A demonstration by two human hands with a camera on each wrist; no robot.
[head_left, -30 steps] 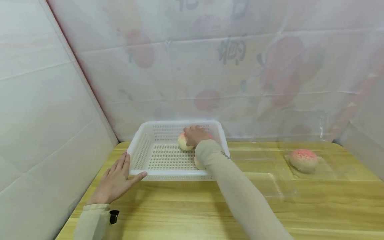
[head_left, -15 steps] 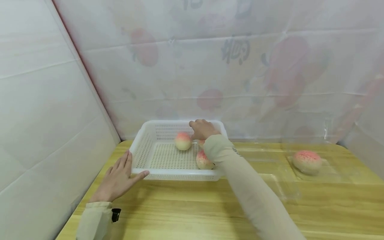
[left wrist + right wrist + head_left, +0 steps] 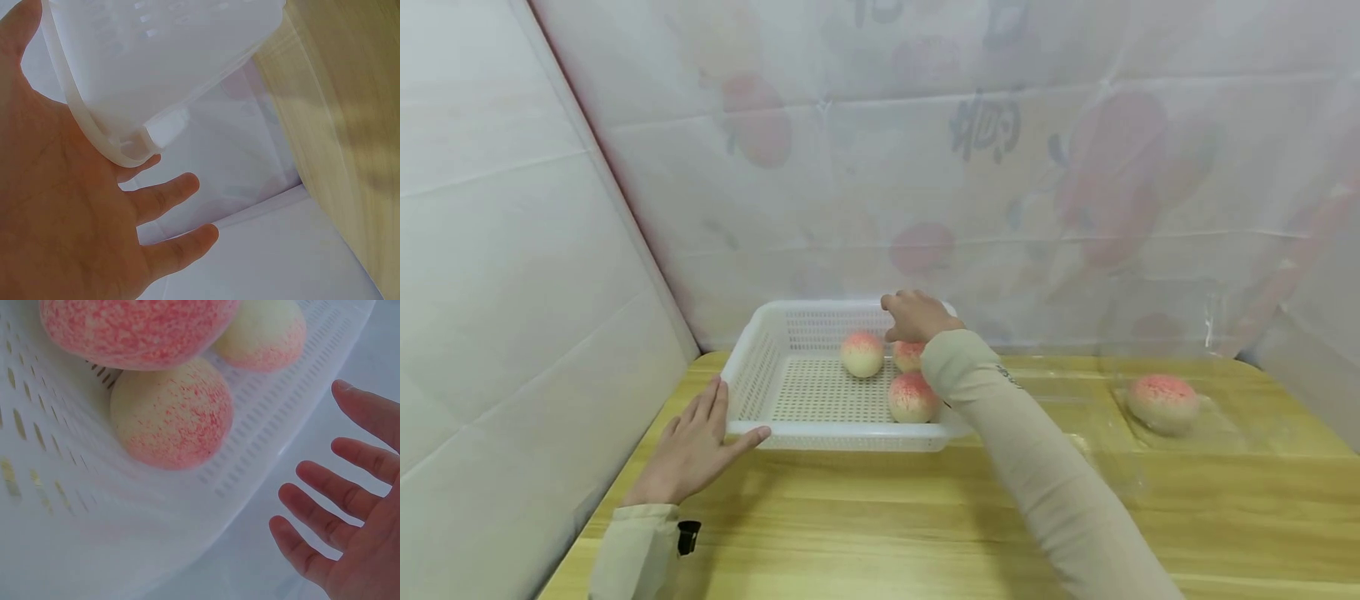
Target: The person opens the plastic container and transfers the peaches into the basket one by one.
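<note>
Three peaches are sitting inside the white basket (image 3: 752,379). One peach (image 3: 862,353) is lying toward the middle, a second peach (image 3: 908,355) is tucked just under the right hand (image 3: 917,317), and a third peach (image 3: 913,397) is lying near the front rim. The three are bunching close together on the right side of the basket.

The right hand is hanging over the back right part of the basket with its grip apart, fingers (image 3: 325,487) spread and holding nothing. The left hand (image 3: 694,450) is lying flat on the bench (image 3: 880,525), its grip also apart, with straight fingers touching the basket's front left corner.

To the right, well apart from the basket, a fourth peach (image 3: 1162,402) is sitting in a clear plastic tray (image 3: 1075,433) on the bench. Pale sheets printed with fruit are hanging behind.

What could go wrong: the peaches are round and look free to roll. If the left hand is bumping or pushing the light basket, it may slide and the peaches may knock together. The clear tray is hard to see, so a sleeve could catch it.
</note>
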